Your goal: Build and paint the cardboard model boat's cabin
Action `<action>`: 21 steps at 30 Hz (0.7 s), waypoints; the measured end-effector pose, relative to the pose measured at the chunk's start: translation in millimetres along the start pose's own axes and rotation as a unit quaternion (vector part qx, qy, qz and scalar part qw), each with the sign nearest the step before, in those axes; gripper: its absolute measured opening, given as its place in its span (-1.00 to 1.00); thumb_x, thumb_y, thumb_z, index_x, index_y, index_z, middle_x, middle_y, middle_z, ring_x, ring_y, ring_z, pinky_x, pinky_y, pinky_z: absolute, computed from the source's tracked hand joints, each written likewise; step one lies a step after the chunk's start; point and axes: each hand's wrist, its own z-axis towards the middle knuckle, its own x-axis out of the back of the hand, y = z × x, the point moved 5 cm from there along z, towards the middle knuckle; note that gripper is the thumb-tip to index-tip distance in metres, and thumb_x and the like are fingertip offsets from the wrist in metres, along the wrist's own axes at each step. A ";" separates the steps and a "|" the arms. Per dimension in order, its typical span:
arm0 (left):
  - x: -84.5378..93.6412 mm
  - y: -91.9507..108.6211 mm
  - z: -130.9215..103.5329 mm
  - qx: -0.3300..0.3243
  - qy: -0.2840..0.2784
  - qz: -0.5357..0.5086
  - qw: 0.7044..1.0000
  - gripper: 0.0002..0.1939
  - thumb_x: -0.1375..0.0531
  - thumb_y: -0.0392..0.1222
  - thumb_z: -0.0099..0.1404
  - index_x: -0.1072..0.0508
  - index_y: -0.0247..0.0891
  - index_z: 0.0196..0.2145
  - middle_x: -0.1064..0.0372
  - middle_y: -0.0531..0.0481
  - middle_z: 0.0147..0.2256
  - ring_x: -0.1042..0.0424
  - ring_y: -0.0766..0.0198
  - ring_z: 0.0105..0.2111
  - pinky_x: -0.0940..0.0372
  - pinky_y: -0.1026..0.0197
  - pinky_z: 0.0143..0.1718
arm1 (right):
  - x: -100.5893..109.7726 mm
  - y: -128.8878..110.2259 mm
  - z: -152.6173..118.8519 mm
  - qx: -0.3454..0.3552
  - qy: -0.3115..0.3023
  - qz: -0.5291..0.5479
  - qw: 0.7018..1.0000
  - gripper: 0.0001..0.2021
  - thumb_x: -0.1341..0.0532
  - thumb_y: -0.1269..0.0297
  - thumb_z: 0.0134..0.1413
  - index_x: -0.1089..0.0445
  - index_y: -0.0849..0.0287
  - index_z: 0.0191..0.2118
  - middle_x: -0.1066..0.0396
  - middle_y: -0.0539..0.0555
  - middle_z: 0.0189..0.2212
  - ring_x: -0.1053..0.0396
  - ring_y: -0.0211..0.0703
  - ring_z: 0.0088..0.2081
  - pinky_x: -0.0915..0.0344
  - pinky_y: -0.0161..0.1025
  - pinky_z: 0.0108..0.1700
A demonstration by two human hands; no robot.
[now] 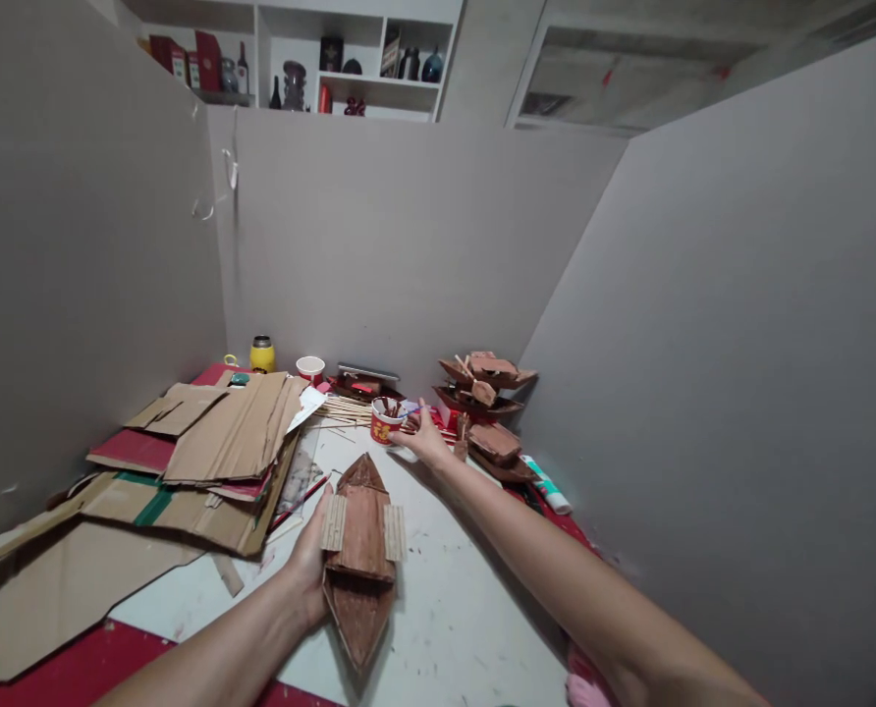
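My left hand (pixel 312 570) is closed around the left side of a brown model boat (pixel 368 530). The boat has pointed ends, a raised reddish-brown cabin roof and a pale ribbed panel (pixel 395 532) on each side. Farther back, my right hand (pixel 424 439) reaches to a red and white paper cup (pixel 383 428) with gold marks. A thin blue stick (pixel 412 411), like a brush handle, runs between its fingers at the cup's rim. Brown-stained sticks or paint show inside the cup; the far end of the blue stick is hidden.
Torn cardboard sheets (pixel 232 432) are piled at the left. More brown boats (pixel 493 442) stand at the back right, near a white and green tube (pixel 548 486). Thin wooden sticks (pixel 346 412), another paper cup (pixel 309 369) and a yellow flask (pixel 262 355) lie behind. Grey partitions enclose the table.
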 end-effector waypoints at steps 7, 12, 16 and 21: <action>-0.6 -0.4 -3.9 0.011 0.025 0.018 0.999 -0.37 -0.02 0.31 0.24 -0.51 -0.38 -0.39 -0.53 -0.18 -0.53 -0.48 0.09 -0.55 -0.33 0.13 -0.43 | -8.5 -4.2 8.3 0.030 -0.016 0.020 0.999 -0.68 -0.20 0.23 0.24 -0.30 0.19 0.07 -0.34 0.14 0.03 -0.39 -0.03 -0.06 -0.39 0.02 -0.07; -4.1 1.2 -7.1 -0.007 0.030 0.028 0.999 -0.34 0.01 0.31 0.25 -0.52 -0.41 -0.35 -0.52 -0.18 -0.54 -0.48 0.08 -0.56 -0.33 0.12 -0.44 | -12.1 -20.2 7.7 0.049 -0.023 0.017 0.998 -0.68 -0.19 0.23 0.24 -0.30 0.19 0.07 -0.34 0.14 0.03 -0.40 -0.04 -0.06 -0.39 0.01 -0.07; -2.9 0.5 -5.9 -0.011 0.024 0.024 0.999 -0.37 -0.01 0.29 0.26 -0.52 -0.40 -0.33 -0.54 -0.17 -0.50 -0.49 0.09 -0.53 -0.34 0.12 -0.40 | -15.3 -25.4 5.3 0.054 -0.032 0.018 0.998 -0.68 -0.20 0.23 0.24 -0.30 0.19 0.07 -0.34 0.14 0.03 -0.39 -0.03 -0.06 -0.38 0.02 -0.07; -4.7 1.2 -5.7 -0.013 0.012 0.015 1.000 -0.39 -0.02 0.26 0.27 -0.52 -0.41 -0.31 -0.55 -0.18 -0.49 -0.50 0.10 -0.51 -0.35 0.12 -0.39 | -4.8 -27.7 -13.8 0.049 -0.076 0.027 0.996 -0.68 -0.20 0.23 0.23 -0.30 0.19 0.06 -0.33 0.14 0.04 -0.39 -0.02 -0.04 -0.37 0.03 -0.05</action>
